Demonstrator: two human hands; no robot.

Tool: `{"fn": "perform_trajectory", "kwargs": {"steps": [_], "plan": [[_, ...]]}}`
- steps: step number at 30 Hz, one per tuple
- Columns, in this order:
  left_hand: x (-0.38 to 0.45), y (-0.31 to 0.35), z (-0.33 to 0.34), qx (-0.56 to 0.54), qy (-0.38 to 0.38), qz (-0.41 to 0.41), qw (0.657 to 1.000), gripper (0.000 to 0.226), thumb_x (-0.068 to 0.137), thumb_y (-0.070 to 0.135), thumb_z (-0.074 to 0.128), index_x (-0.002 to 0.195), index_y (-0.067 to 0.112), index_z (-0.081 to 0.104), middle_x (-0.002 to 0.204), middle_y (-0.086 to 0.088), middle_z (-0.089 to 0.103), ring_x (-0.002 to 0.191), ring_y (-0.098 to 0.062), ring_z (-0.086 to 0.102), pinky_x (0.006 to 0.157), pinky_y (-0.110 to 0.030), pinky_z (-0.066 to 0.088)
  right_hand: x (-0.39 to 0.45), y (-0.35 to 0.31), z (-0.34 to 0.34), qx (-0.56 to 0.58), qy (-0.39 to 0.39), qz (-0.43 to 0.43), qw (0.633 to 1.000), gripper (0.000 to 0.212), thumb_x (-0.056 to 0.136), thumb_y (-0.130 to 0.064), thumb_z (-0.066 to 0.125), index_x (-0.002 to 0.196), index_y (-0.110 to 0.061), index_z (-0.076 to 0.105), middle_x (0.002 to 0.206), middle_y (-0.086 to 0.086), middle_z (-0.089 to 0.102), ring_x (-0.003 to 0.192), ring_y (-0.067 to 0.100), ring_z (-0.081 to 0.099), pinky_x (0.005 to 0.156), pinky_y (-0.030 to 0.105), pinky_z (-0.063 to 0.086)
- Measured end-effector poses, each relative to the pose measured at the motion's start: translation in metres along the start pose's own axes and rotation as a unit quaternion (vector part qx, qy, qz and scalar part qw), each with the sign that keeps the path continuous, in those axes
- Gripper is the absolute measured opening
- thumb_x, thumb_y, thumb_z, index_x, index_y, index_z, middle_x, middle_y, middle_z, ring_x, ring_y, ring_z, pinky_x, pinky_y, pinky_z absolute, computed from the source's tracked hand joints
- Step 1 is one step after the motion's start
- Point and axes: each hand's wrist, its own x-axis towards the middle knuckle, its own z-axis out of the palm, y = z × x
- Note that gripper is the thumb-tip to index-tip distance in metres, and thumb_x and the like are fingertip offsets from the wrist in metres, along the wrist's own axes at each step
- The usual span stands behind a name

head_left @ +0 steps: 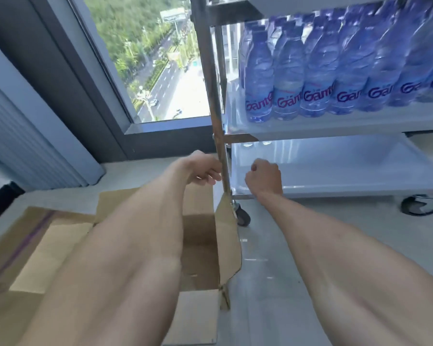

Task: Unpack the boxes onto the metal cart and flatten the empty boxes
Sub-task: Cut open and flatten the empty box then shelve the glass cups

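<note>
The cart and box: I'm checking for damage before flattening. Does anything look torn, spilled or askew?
Nothing stands out. The bottles stand upright in rows on the cart shelf, with no spill visible. The cardboard box sits open with intact flaps.

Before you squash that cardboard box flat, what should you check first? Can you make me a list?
1. Is the box empty? Cannot tell: the inside that shows is bare, but the left arm hides much of it.
2. Are the flaps open? Ok: they stand open all round.
3. Are the hands free? The left hand looks loosely curled and empty, ok; the right hand is curled in a fist, nothing seen in it, ok.
4. Are the bottles safely on the cart? Ok: they stand upright in rows on the middle shelf.
5. Is the box clear of the cart? Not ok: its right flap sits against the cart's post and wheel.
</note>
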Motion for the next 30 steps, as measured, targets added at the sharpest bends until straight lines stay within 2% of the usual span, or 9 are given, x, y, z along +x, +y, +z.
{"fn": "perform_trajectory", "kwargs": {"steps": [4,7,10,12,15,17,19,23,30], "plan": [[-0.018,-0.053,-0.048,0.153,-0.009,-0.074,0.985,0.016,0.091,0.012,0.057,0.101,0.002,0.063,0.081,-0.009,0.076,0.066,-0.022,0.069,0.059,-0.025,0.045,-0.012,-0.064,0.020,-0.008,-0.019,-0.149,0.989,0.013,0.083,-0.014,0.050,0.077,-0.011,0.060,0.081,0.010,0.064,0.080,0.029,0.058,0.065,0.030,0.044],[-0.023,-0.097,-0.071,0.186,0.006,-0.116,0.976,0.018,0.094,0.018,0.057,0.106,0.006,0.063,0.092,-0.008,0.076,0.083,-0.023,0.074,0.073,-0.030,0.052,-0.031,-0.101,0.051,-0.023,-0.049,-0.243,0.969,0.017,0.076,-0.017,0.050,0.060,-0.014,0.053,0.061,0.007,0.058,0.062,0.027,0.054,0.054,0.030,0.044],[-0.027,-0.138,-0.087,0.173,0.067,-0.102,0.977,0.018,0.095,0.019,0.057,0.103,0.006,0.066,0.096,-0.010,0.073,0.085,-0.024,0.072,0.067,-0.028,0.047,-0.057,-0.115,0.096,-0.080,-0.169,-0.283,0.941,0.026,0.079,-0.019,0.057,0.055,-0.020,0.050,0.060,0.000,0.055,0.061,0.019,0.052,0.052,0.023,0.035],[-0.031,-0.167,-0.093,0.197,0.079,-0.112,0.971,0.020,0.093,0.020,0.061,0.105,0.005,0.068,0.096,-0.012,0.073,0.083,-0.026,0.069,0.067,-0.029,0.049,-0.072,-0.110,0.131,-0.153,-0.284,-0.267,0.908,0.017,0.077,-0.027,0.064,0.062,-0.021,0.057,0.070,-0.002,0.059,0.072,0.021,0.058,0.063,0.024,0.047],[-0.038,-0.203,-0.092,0.237,0.076,-0.135,0.959,0.021,0.094,0.019,0.063,0.107,0.003,0.069,0.087,-0.009,0.068,0.070,-0.021,0.061,0.059,-0.027,0.050,-0.091,-0.090,0.174,-0.227,-0.389,-0.219,0.865,0.021,0.070,-0.039,0.075,0.080,-0.022,0.068,0.083,-0.003,0.063,0.085,0.025,0.063,0.082,0.041,0.057],[-0.034,-0.222,-0.087,0.242,0.084,-0.127,0.958,0.026,0.091,0.017,0.068,0.113,0.003,0.070,0.103,-0.010,0.071,0.088,-0.024,0.066,0.077,-0.033,0.057,-0.103,-0.075,0.190,-0.239,-0.402,-0.214,0.858,0.025,0.068,-0.039,0.077,0.085,-0.021,0.070,0.083,-0.002,0.063,0.085,0.026,0.063,0.083,0.042,0.058],[-0.029,-0.240,-0.080,0.252,0.086,-0.128,0.955,0.037,0.085,0.018,0.076,0.119,0.006,0.069,0.117,-0.010,0.069,0.107,-0.025,0.065,0.095,-0.034,0.053,-0.110,-0.061,0.201,-0.253,-0.411,-0.209,0.850,0.030,0.068,-0.039,0.077,0.092,-0.020,0.072,0.086,0.000,0.063,0.082,0.025,0.062,0.081,0.039,0.058],[-0.017,-0.272,-0.061,0.280,0.040,-0.185,0.941,0.067,0.054,0.033,0.087,0.116,0.017,0.065,0.115,-0.003,0.069,0.100,-0.023,0.067,0.090,-0.036,0.056,-0.114,-0.037,0.218,-0.243,-0.434,-0.199,0.844,0.043,0.066,-0.051,0.081,0.092,-0.024,0.060,0.088,-0.001,0.061,0.082,0.023,0.060,0.075,0.034,0.055],[0.002,-0.300,-0.039,0.321,-0.027,-0.240,0.916,0.101,0.026,0.041,0.088,0.120,0.024,0.056,0.110,0.002,0.066,0.100,-0.023,0.066,0.088,-0.037,0.056,-0.124,-0.037,0.243,-0.259,-0.426,-0.278,0.821,0.076,0.066,-0.065,0.077,0.122,-0.019,0.056,0.106,0.005,0.064,0.087,0.023,0.060,0.070,0.031,0.047]]}}
